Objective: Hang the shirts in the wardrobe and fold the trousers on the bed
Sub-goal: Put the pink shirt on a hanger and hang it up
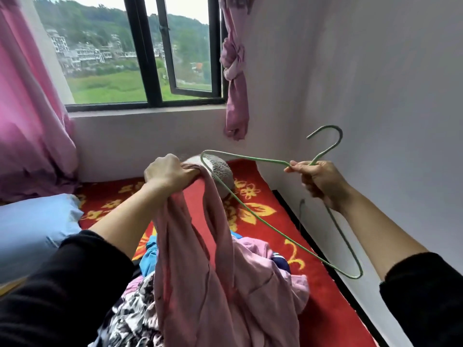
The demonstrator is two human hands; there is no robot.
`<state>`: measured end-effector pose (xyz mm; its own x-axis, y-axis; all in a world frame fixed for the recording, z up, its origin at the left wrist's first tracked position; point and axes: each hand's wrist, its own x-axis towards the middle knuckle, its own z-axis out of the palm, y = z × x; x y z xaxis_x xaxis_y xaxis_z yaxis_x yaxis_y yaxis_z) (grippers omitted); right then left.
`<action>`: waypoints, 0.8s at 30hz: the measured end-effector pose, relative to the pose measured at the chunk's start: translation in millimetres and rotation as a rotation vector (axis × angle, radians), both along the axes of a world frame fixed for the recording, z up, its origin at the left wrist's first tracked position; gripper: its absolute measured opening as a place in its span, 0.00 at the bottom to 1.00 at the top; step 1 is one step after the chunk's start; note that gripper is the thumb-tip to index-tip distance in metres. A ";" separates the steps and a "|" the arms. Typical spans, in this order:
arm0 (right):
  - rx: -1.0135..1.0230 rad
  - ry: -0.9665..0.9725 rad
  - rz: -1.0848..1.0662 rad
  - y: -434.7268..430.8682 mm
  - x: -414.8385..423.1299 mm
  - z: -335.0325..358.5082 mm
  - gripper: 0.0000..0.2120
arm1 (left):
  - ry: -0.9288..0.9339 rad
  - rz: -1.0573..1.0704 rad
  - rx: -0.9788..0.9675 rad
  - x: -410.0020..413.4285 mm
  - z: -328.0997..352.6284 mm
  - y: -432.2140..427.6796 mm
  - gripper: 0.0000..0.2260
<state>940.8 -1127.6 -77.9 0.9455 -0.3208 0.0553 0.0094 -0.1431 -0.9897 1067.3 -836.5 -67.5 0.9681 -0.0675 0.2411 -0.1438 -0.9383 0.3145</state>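
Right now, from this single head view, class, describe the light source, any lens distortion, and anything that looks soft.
Head view: daylight comes from the window, where the sky is washed out; the wide lens bows its frame and the wall edges; the pink shirt low in the picture looks soft, the green hanger sharper.

Much on the bed is covered or cropped

The pink shirt runs off the bottom edge, so its full shape stays unclear, and it covers most of the pile of clothes behind it. The left hand and the shirt hide part of a grey fuzzy thing that cannot be identified. The wire of the green hanger passes out of sight inside the right hand. The blue pillow is cut by the left edge.
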 end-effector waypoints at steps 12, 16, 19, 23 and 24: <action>0.100 0.186 0.196 -6.8 -22.5 -42.7 0.11 | -0.029 0.096 0.030 10.7 -20.3 18.1 0.24; -0.109 0.206 0.179 23.3 -12.1 -53.8 0.11 | -0.090 0.038 0.028 2.2 -19.7 16.5 0.26; -0.240 0.163 0.168 56.6 -2.0 -62.3 0.10 | -0.134 -0.056 -0.004 -10.8 -19.8 9.2 0.27; -0.384 0.097 0.055 102.6 16.0 -73.3 0.15 | -0.147 -0.162 -0.075 -29.9 -23.2 -1.2 0.27; -0.399 0.087 0.007 111.0 19.7 -75.2 0.13 | -0.154 -0.180 -0.099 -33.5 -24.7 -1.4 0.25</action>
